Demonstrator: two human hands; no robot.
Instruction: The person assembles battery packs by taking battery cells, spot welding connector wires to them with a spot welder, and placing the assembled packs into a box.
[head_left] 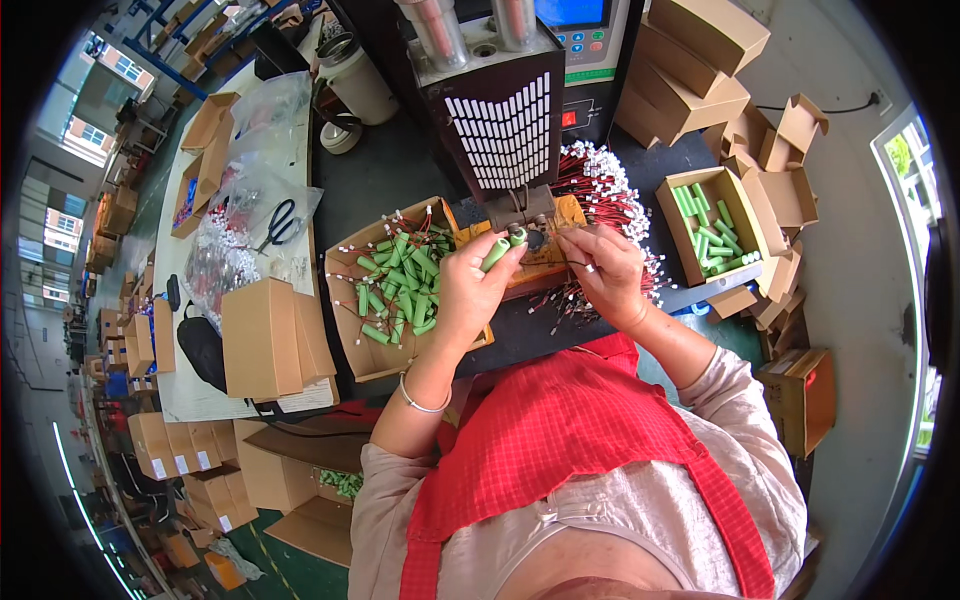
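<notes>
The left hand (470, 285) grips two green cylinders (496, 254) at the front of the machine head (500, 125), while the right hand (610, 270) pinches a thin dark wire lead (577, 263) beside them; whether that lead is already joined is too small to tell. Just left on the dark surface (385, 165), an open carton (382, 363) holds many cylinders trailing leads with white plugs, seemingly the finished share. To the right, a thick heap of loose leads (608, 190) and a smaller box (740, 273) of cylinders without visible leads appear still to be done.
</notes>
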